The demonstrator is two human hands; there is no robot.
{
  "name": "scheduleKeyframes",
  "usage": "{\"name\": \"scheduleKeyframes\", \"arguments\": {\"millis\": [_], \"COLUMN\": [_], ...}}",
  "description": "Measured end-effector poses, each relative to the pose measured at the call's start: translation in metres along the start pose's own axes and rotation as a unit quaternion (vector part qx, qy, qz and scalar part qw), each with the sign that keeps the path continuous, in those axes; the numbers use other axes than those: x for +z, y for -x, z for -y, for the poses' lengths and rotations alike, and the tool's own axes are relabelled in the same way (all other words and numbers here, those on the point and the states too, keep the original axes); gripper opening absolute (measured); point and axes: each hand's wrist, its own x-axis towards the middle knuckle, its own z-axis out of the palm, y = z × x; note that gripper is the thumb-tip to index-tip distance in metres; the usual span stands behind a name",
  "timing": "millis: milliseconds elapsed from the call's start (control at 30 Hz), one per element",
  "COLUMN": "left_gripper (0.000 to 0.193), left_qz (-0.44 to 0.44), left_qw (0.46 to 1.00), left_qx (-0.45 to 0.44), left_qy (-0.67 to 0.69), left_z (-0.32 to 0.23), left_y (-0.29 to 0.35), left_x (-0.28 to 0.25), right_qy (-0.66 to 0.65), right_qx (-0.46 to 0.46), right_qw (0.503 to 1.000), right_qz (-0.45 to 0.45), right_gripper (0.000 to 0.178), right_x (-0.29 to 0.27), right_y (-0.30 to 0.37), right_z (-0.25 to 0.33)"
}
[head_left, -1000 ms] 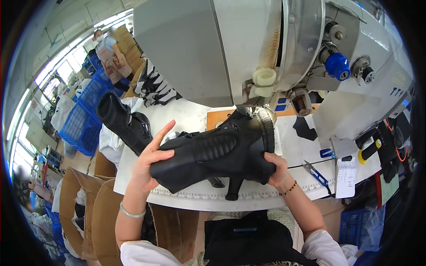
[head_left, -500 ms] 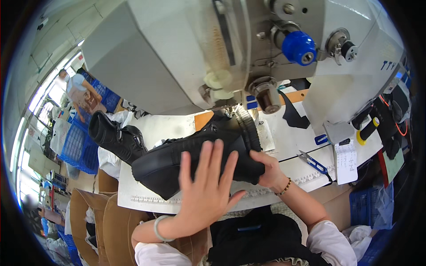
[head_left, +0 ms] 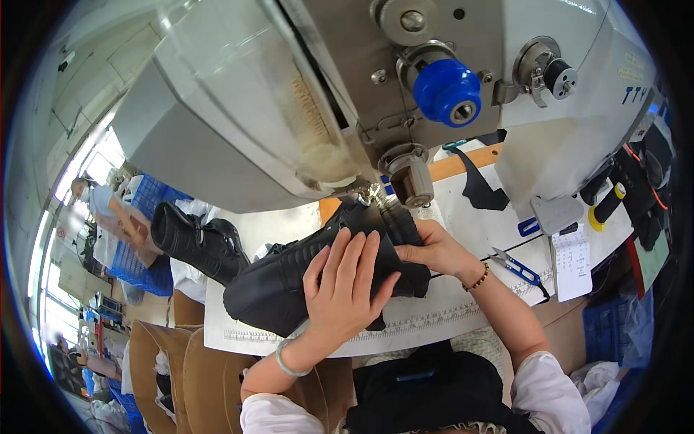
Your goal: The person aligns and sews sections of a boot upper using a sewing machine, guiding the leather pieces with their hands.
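Observation:
A black boot (head_left: 264, 298) lies on its side under the sewing machine (head_left: 217, 108), toe toward the left. Its upper end reaches the lit needle area, where the machine's parts hide some of it. My left hand (head_left: 343, 286) rests flat on the boot's side, fingers stretched out. At the boot's right end, my right hand (head_left: 439, 249) pinches the edge between thumb and fingers; the fingertips are partly hidden. Another black boot (head_left: 195, 242) lies just behind the toe, at the table's left side.
On the white table (head_left: 477, 228) lie blue-handled snips (head_left: 519, 269), a notepad (head_left: 572, 264), a thread spool (head_left: 607, 207) and a black cut piece (head_left: 477, 184). Cardboard boxes (head_left: 206, 369) stand at the lower left. Blue crates (head_left: 148, 264) and a person (head_left: 119, 220) are farther left.
My left hand has come down from above the boot onto its side. My right hand has moved up slightly along the boot's end. The view has shifted a little.

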Motion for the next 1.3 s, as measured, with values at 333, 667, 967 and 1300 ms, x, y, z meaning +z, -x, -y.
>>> {"name": "scheduleKeyframes", "arguments": {"millis": [333,667,967,1300], "left_gripper": [0.036,0.026,0.027,0.026], "left_qz": [-0.004,-0.03,-0.042,-0.073], "left_qw": [0.996,0.999,0.999,0.997], "left_qx": [-0.06,-0.008,0.005,-0.017], "left_qy": [0.068,0.033,0.017,0.035], "left_z": [0.0,0.006,0.004,0.002], "left_y": [-0.013,-0.012,-0.011,-0.011], "left_x": [-0.009,-0.001,0.001,0.007], "right_qy": [0.006,0.18,0.081,0.022], "right_qx": [-0.024,-0.096,-0.055,-0.014], "right_qw": [0.998,0.979,0.995,1.0], "right_qz": [-0.054,0.008,0.015,-0.014], "right_gripper": [0.022,0.016,0.016,0.019], "right_x": [0.011,0.004,0.009,0.012], "right_y": [0.0,-0.002,0.001,0.003], "right_z": [-0.007,-0.004,0.003,-0.004]}}
